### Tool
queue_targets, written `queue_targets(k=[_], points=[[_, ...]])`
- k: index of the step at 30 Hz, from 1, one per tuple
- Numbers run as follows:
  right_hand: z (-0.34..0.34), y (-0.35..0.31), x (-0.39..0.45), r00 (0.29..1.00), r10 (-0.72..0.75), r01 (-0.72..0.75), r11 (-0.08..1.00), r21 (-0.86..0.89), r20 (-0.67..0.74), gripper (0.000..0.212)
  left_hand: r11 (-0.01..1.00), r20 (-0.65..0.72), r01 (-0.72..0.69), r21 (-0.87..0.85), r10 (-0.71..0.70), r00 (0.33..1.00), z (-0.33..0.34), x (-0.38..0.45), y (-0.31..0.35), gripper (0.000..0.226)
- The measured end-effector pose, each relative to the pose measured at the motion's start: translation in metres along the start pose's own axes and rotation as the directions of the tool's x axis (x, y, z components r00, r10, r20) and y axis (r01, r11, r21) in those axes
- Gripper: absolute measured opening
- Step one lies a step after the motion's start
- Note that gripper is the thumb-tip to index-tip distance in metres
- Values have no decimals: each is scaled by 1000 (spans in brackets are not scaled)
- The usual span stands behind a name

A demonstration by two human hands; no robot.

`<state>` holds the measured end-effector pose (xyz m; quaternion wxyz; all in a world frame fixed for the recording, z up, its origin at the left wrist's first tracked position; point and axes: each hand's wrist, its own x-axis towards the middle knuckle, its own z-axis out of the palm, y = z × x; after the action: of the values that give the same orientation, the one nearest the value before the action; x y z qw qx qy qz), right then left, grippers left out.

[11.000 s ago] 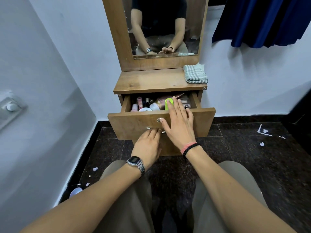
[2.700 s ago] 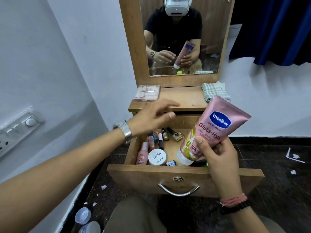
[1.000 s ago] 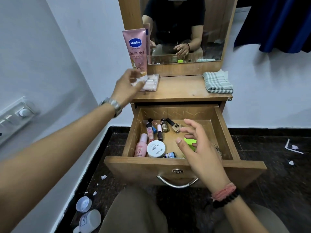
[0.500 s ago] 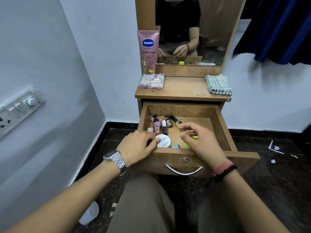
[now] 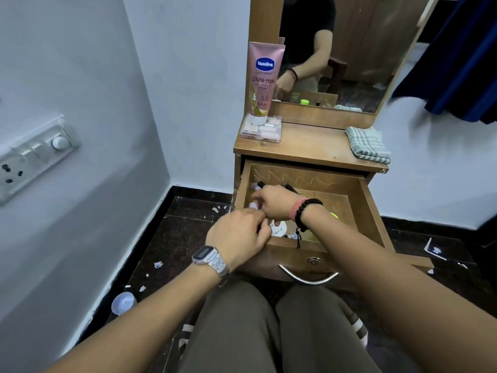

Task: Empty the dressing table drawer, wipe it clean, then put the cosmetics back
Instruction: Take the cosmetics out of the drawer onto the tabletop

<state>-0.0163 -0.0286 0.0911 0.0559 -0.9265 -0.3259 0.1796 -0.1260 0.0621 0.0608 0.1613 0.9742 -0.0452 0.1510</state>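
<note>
The wooden drawer [image 5: 352,203] of the dressing table is pulled open above my knees. My right hand [image 5: 277,203] reaches across to its left side, fingers curled round a small pink-capped bottle [image 5: 253,205]. My left hand [image 5: 239,238] is curled over the drawer's front-left corner; what its fingers hold is hidden. Between my wrists show a white round jar [image 5: 278,228] and a green item [image 5: 333,215]. Dark tubes [image 5: 260,184] lie at the back left. A pink Vaseline tube [image 5: 264,76] stands on a clear box [image 5: 262,130] on the tabletop.
A folded checked cloth [image 5: 367,144] lies at the tabletop's right end under the mirror [image 5: 349,49]. The white wall with a switch panel [image 5: 35,157] is close on the left. A white lid [image 5: 123,302] and paper scraps lie on the dark floor.
My right hand has moved from the drawer's middle to its left side and closed on a small bottle. My left hand stays at the front-left corner. The view has shifted left and closer.
</note>
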Motion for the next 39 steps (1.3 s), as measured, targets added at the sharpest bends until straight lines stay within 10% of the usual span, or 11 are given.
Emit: queue_targets(k=[4, 15, 27, 34, 39], points=[[5, -3, 14, 997, 60, -60, 998, -11, 38, 8, 1000, 2, 4, 7, -4, 1000, 2, -7, 4, 27], [25, -6, 21, 988, 153, -152, 988, 39, -27, 48, 999, 135, 31, 31, -35, 990, -11, -12, 9, 28], [23, 6, -8, 949, 122, 56, 840, 539, -290, 38, 991, 336, -97, 97, 59, 940, -18, -12, 8, 36], [-8, 12, -25, 893, 115, 143, 844, 517, -435, 33, 959, 436, -179, 219, 68, 897, -14, -14, 6, 68], [-70, 28, -30, 798, 194, 239, 767, 596, -571, 34, 960, 456, -155, 233, 32, 889, -15, -13, 9, 47]])
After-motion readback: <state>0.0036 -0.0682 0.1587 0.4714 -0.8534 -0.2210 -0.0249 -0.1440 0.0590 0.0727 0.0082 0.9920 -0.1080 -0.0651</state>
